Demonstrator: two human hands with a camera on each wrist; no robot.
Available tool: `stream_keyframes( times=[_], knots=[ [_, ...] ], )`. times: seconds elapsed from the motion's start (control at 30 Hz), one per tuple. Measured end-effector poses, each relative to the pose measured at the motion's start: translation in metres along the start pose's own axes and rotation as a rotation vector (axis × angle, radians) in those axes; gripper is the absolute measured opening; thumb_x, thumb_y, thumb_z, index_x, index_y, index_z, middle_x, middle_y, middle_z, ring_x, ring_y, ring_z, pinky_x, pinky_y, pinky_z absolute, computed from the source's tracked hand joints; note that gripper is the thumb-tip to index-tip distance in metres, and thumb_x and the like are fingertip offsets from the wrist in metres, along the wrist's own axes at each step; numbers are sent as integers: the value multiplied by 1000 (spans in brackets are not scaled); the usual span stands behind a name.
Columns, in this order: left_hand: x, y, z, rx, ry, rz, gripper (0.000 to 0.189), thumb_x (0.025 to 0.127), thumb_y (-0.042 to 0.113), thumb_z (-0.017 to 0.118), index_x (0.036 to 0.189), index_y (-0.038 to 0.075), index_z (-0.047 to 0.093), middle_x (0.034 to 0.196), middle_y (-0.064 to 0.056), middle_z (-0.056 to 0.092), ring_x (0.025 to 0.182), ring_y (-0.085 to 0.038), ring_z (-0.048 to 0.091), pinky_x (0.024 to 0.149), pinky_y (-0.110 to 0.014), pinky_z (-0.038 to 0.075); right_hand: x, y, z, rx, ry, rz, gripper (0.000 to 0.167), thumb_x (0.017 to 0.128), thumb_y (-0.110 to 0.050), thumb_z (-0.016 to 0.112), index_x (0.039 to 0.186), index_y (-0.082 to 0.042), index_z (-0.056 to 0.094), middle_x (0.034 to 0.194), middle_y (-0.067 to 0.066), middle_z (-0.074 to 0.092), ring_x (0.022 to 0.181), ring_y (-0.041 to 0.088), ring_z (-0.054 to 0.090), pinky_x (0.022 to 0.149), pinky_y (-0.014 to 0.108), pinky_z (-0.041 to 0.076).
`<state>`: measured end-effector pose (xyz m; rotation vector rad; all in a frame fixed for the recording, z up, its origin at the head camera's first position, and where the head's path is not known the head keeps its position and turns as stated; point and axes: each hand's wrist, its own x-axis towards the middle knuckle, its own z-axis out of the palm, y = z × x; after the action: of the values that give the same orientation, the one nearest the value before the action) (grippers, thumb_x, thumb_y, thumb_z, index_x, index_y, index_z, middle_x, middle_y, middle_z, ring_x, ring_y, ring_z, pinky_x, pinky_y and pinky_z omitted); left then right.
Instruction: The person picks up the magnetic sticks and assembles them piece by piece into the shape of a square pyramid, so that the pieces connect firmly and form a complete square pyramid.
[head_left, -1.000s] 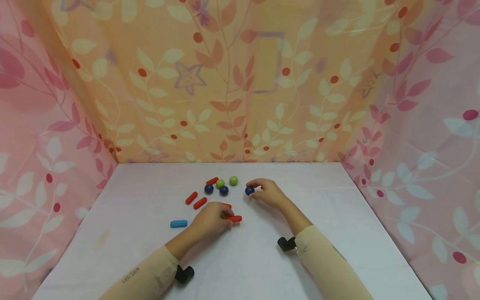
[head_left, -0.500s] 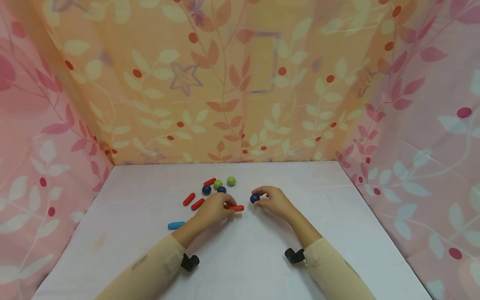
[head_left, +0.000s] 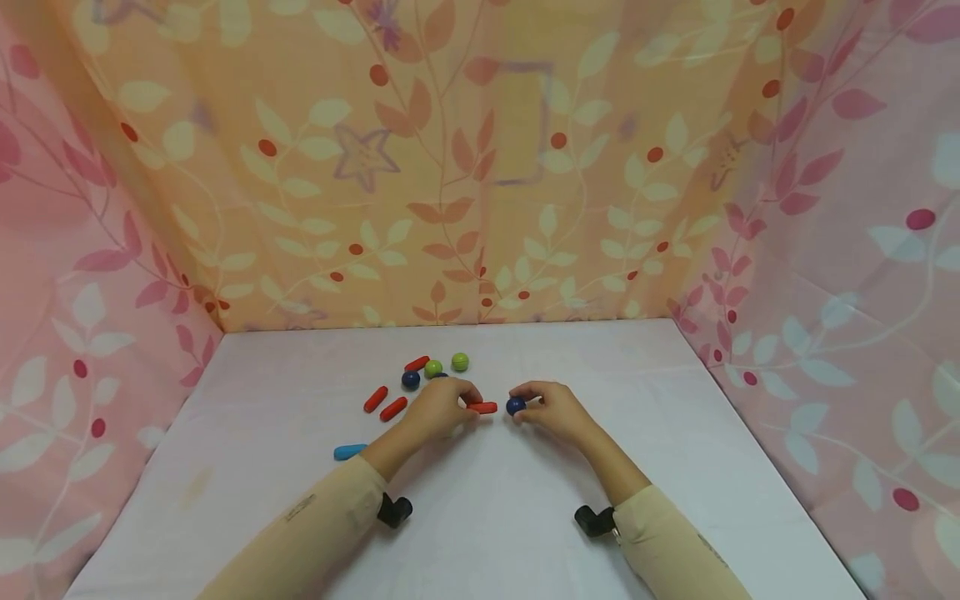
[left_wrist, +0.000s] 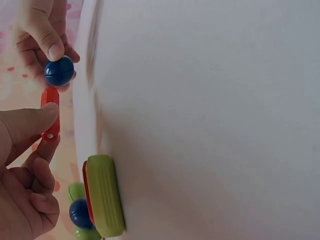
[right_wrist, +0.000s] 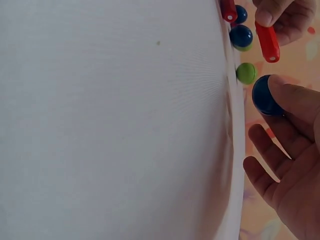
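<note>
My left hand (head_left: pixel 444 407) pinches a short red rod (head_left: pixel 484 408) between thumb and fingers, its free end pointing right. A pale dot shows on the rod's near end (left_wrist: pixel 50 135) in the left wrist view. Facing it, my right hand (head_left: pixel 557 408) holds a dark blue ball (head_left: pixel 515 406) by thumb and fingertips. A narrow gap parts rod and ball in the head view. Below my left hand, the left wrist view shows a green rod (left_wrist: pixel 106 196) lying on the table, hidden in the head view.
Left of the hands lie red rods (head_left: pixel 393 409), a light blue rod (head_left: pixel 349 452) and another dark blue ball (head_left: pixel 410 380). Green balls (head_left: pixel 460 362) sit farther back. Floral cloth (head_left: pixel 480 208) walls the white table (head_left: pixel 480 533) at the back and sides.
My left hand has carried the red rod away from me and slightly right. My right hand has brought the blue ball nearer to me and slightly right, level with the rod's end.
</note>
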<state>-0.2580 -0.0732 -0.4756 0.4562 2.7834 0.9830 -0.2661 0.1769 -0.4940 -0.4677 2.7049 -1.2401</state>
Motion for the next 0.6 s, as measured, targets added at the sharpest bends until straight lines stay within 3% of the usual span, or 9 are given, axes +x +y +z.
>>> stream_keyframes(
  times=[0.4,0.6],
  knots=[
    [10,8,10,-17,-37,-1,14,86,17,82,99,21,78,92,9,69,88,-16,59,83,-35,52,-4,10,1,45,-24,8,37,85,-15,84,121,-10,73,110,4,74,94,17,70,82,32,55],
    [15,12,17,4,-50,25,15,85,16,84,98,20,78,90,8,68,88,-15,59,84,-36,51,-4,13,0,72,-32,39,35,85,-16,84,119,-13,74,111,2,75,95,16,70,80,32,55]
  ],
)
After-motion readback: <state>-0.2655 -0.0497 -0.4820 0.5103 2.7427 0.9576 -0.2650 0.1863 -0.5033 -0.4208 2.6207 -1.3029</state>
